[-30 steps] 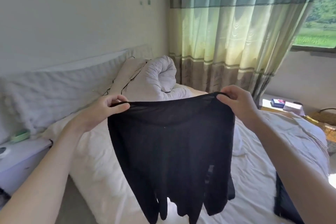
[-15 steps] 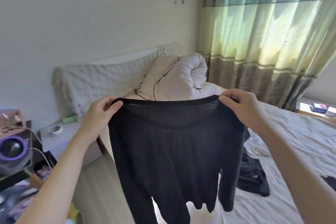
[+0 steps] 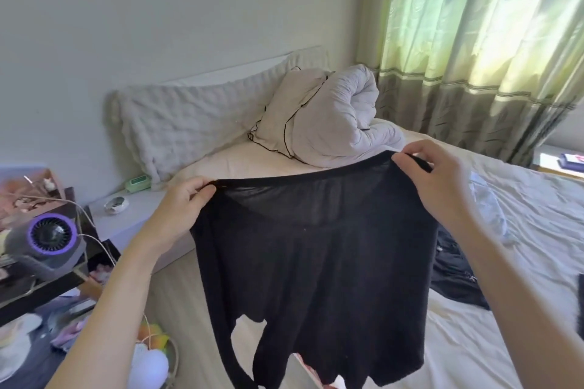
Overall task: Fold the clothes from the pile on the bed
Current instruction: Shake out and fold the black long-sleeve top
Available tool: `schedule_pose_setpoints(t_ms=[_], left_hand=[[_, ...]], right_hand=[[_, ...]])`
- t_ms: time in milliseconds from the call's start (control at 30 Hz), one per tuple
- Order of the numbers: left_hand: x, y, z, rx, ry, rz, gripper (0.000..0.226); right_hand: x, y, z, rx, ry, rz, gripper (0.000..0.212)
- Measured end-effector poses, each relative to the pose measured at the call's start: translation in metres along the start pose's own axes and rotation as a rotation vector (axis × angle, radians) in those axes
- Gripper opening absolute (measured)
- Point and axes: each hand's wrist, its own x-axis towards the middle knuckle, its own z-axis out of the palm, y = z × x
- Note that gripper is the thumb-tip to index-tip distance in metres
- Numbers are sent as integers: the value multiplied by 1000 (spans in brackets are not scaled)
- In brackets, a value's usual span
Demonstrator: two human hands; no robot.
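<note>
Bed (image 3: pixel 521 224) fills the room beside us, dark clothes (image 3: pixel 455 265) heaped on its sheet. Above the bed's near edge we hold up a black garment (image 3: pixel 316 268), stretched by its top band. Our left hand (image 3: pixel 180 208) pinches one end of that band, our right hand (image 3: pixel 442 177) the other. We judge the cloth thin, light and limp, sheer near the top; the firmer band looks the surest place to take hold.

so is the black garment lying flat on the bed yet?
No, both the left hand and right hand hold the black garment up, hanging.
</note>
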Motion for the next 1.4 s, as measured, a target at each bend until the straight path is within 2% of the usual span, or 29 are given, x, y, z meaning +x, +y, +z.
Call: schedule_pose_setpoints(t_ms=[100,200,333,433,567,700,867,1100,1400], left_hand=[[28,-14,2,13,161,29,22],[69,-33,8,-3,297,13,20],[139,-69,21,83,351,21,19],[203,-104,31,297,321,125,19],[294,-171,49,411,286,202,14],[365,-260,81,469,159,72,13],[438,-362,128,610,39,-3,22],[512,-452,189,754,45,-25,25],[560,-516,233,745,0,-26,26]], right_hand=[[18,1,29,-35,32,-9,18],[43,9,58,-202,62,-78,13],[87,41,106,-364,102,-187,15],[134,84,150,-369,35,-161,17],[201,166,221,-373,-27,-78,17],[245,264,301,-397,-160,57,14],[272,381,389,-407,-307,232,11],[304,480,460,-352,-297,399,9],[315,543,490,-340,-243,483,12]])
